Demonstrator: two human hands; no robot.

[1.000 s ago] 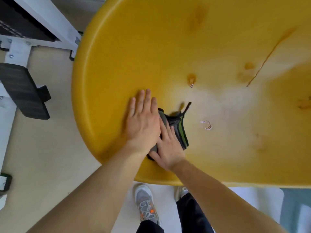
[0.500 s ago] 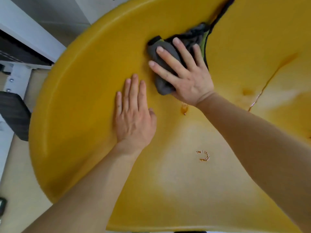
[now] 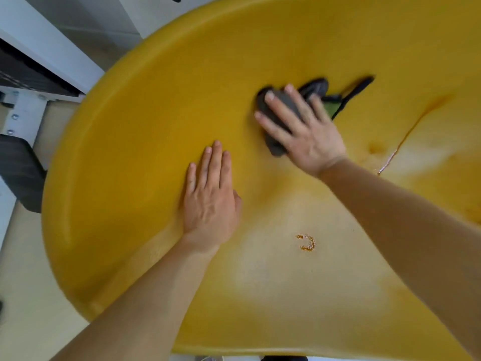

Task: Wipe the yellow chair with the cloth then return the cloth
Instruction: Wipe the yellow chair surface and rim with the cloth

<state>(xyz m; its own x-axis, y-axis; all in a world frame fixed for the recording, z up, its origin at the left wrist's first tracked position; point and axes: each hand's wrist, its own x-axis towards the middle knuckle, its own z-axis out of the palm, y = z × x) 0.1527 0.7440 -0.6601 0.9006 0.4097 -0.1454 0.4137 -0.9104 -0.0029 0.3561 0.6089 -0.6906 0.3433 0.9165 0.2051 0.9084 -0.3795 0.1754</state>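
Observation:
The yellow chair point(image 3: 145, 131) fills most of the head view, its curved seat shell close below me. A dark grey cloth point(image 3: 282, 104) with a green edge and a black strap lies on the shell at upper middle. My right hand point(image 3: 302, 131) presses flat on the cloth with its fingers spread and straight. My left hand point(image 3: 210, 199) rests flat on the bare seat, lower and to the left, apart from the cloth. Much of the cloth is hidden under my right palm.
A small ring of crumbs or a stain point(image 3: 307, 242) sits on the seat below the hands. A thin crack or streak point(image 3: 406, 136) runs at the right. A white frame point(image 3: 39, 48) and black pad point(image 3: 18, 173) stand on the floor at the left.
My right hand pushed the cloth from the seat's front edge up to the upper shell, then slid it slightly down and right. My left hand stayed flat on the seat.

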